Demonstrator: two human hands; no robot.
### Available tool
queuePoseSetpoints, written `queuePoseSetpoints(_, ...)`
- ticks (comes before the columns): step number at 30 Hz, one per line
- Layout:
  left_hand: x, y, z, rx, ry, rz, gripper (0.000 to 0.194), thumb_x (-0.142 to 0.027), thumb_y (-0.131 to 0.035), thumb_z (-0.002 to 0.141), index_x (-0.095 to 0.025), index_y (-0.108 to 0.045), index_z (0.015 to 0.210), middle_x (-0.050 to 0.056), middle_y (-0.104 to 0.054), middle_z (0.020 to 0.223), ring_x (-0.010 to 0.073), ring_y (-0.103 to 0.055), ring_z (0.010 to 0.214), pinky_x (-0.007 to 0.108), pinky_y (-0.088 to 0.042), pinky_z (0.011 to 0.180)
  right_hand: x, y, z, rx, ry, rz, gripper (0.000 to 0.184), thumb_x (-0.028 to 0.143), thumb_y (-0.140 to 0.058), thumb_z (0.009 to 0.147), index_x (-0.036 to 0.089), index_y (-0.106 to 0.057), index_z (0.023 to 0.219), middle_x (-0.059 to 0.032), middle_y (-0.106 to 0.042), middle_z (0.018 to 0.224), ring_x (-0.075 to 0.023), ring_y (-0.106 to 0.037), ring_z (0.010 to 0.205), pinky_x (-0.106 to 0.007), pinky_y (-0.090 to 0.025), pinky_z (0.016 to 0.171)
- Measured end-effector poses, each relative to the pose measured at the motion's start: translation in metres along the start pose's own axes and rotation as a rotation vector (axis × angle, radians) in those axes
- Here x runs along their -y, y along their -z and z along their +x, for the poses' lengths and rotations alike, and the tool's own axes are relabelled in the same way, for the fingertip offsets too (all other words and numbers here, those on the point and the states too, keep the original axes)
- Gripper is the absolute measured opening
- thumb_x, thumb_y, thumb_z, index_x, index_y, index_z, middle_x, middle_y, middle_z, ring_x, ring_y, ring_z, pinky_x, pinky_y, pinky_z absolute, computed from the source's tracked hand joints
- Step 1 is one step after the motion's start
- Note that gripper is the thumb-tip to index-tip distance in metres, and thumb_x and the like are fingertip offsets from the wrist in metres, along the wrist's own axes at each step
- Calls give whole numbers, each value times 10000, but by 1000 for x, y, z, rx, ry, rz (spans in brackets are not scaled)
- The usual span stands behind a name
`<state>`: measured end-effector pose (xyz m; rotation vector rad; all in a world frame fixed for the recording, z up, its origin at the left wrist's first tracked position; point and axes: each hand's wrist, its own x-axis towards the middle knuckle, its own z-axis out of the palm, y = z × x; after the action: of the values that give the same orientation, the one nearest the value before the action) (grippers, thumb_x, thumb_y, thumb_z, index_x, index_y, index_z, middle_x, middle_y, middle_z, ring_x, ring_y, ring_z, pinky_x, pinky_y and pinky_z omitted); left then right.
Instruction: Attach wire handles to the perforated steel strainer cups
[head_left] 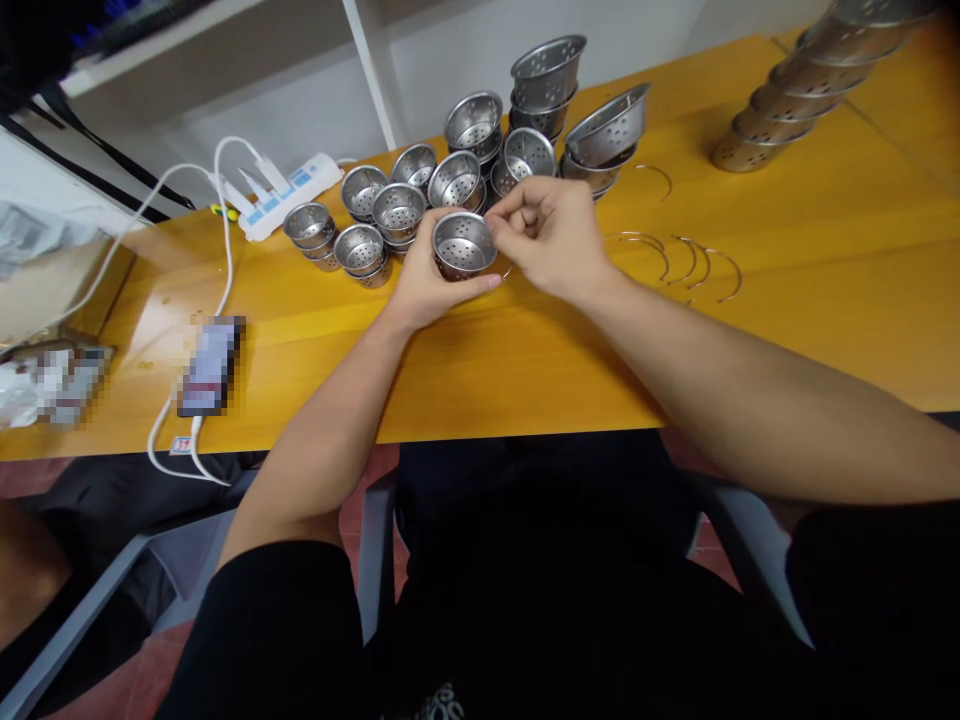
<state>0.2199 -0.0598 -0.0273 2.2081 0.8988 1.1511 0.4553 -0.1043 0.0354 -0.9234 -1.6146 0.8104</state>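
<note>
My left hand (429, 285) is wrapped round a small perforated metal cup (465, 245), its open mouth tilted towards me and the thumb lying along the near side. At the cup's right rim, my right hand (551, 232) pinches with thumb and index finger. Just below that hand shows a bit of thin curved wire (508, 271); the rest of it is hidden, and it seems to run up into the pinch. Close behind both hands stand stacked perforated cups (399, 208). More curved wires (686, 260) lie loose on the table, right of my right hand.
Wider perforated bowls (611, 125) rest at the back, and a tall leaning stack of cups (795, 95) stands far right. A power strip (292, 195) with white cables and a phone (212, 368) occupy the left of the wooden table (487, 390). Another person's arm shows lower left.
</note>
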Motion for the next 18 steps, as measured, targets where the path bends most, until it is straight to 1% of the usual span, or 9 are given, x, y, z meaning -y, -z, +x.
queuePoseSetpoints(3, -6, -2, -2, 25, 0, -17, 1254, -938, -1030, 769, -312, -466, 1699, 152, -647, 1573, 419, -712, 1532, 596, -618, 1313, -4, -1, 1, -11, -1, -17, 433, 686, -958, 962, 336, -716, 884, -27, -521, 685, -253, -534, 735, -461, -527, 669)
queuePoseSetpoints(5, -9, -2, -3, 27, -2, -37, 1275, -961, -1039, 724, -301, -484, 1663, 151, -652, 1564, 416, -722, 1513, 587, -625, 1306, -4, -1, 2, -18, -10, -40, 429, 668, -954, 961, 331, -705, 874, -33, -517, 694, -260, -534, 723, -456, -517, 645)
queuePoseSetpoints(7, -11, -3, -2, 29, 10, -55, 1271, -991, -1023, 710, -302, -495, 1639, 142, -661, 1548, 403, -738, 1484, 570, -633, 1291, -4, 0, 2, -17, -15, -46, 430, 678, -953, 953, 333, -708, 876, -35, -511, 704, -267, -528, 722, -450, -507, 635)
queuePoseSetpoints(10, -12, -4, -1, 41, 46, -46, 1270, -1007, -1002, 720, -316, -494, 1656, 135, -664, 1545, 401, -738, 1478, 572, -622, 1296, -4, 0, 2, -11, -6, -23, 413, 682, -964, 943, 343, -733, 891, -33, -510, 721, -269, -523, 727, -454, -512, 645)
queuePoseSetpoints(13, -14, -5, -1, 43, 56, -42, 1278, -1001, -1018, 702, -318, -506, 1652, 128, -671, 1535, 414, -737, 1479, 595, -611, 1307, -7, -1, 2, -21, 1, -23, 408, 671, -969, 948, 344, -734, 882, -31, -527, 722, -263, -525, 725, -465, -520, 669)
queuePoseSetpoints(18, -22, -5, -2, 21, 30, -39, 1163, -976, -1000, 767, -281, -557, 1588, 129, -715, 1491, 402, -763, 1444, 581, -633, 1286, -10, -5, 2, -23, -8, -8, 441, 714, -994, 921, 354, -740, 933, -17, -543, 694, -258, -535, 722, -467, -544, 679)
